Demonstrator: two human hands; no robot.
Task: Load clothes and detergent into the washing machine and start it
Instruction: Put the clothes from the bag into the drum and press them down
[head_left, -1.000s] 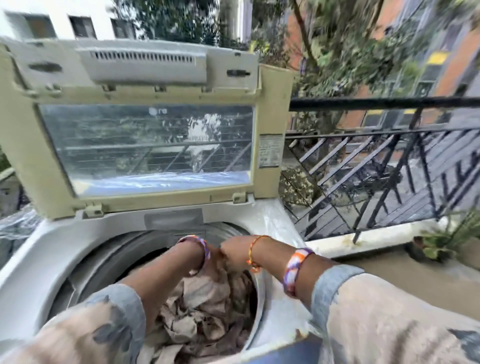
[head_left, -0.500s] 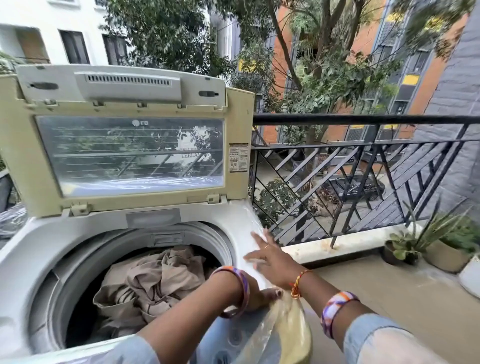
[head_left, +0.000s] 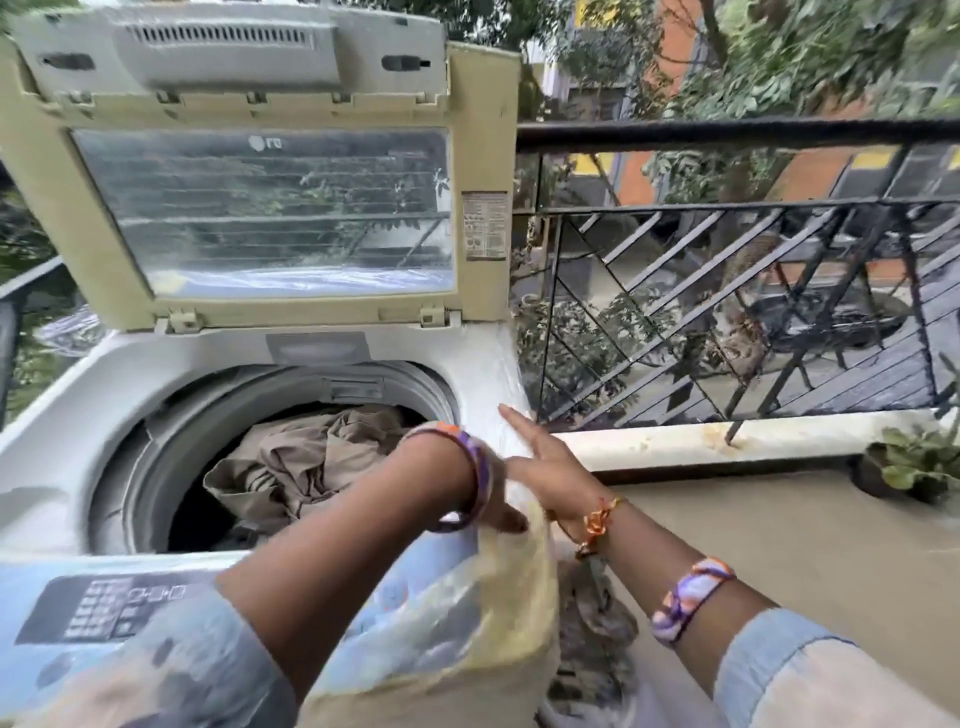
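We see the risks running from nine o'clock across to three. The panel (head_left: 104, 608) at seven o'clock lies under plastic film, and our left sleeve (head_left: 171, 670) hangs right over it; a careless drag could, we judge, press a key before the load is ready. The clothes (head_left: 306, 457) already sit in the drum (head_left: 156, 447), heaped toward its far side at about eleven o'clock from our hands, and a fold riding high could catch under the lid (head_left: 260, 208), which stands upright behind the opening. The yellowish bag (head_left: 467, 613) at five o'clock sits on the front right corner of the washer (head_left: 57, 410), and we cannot tell what it holds; if it is the detergent, a snatch at its slack neck could tip it off the edge toward the floor.

Our left hand (head_left: 493, 512) crosses over the drum's near rim, wrist bent down, and is mostly hidden behind its bangle (head_left: 475, 478); it touches the bag's top, but we cannot tell whether it grips. Our right hand (head_left: 545, 460), just beside it at one o'clock, is flat with fingers straight, resting along the washer's right edge and holding nothing. The railing (head_left: 727, 130) and plant (head_left: 914, 462) stand well apart at three o'clock.
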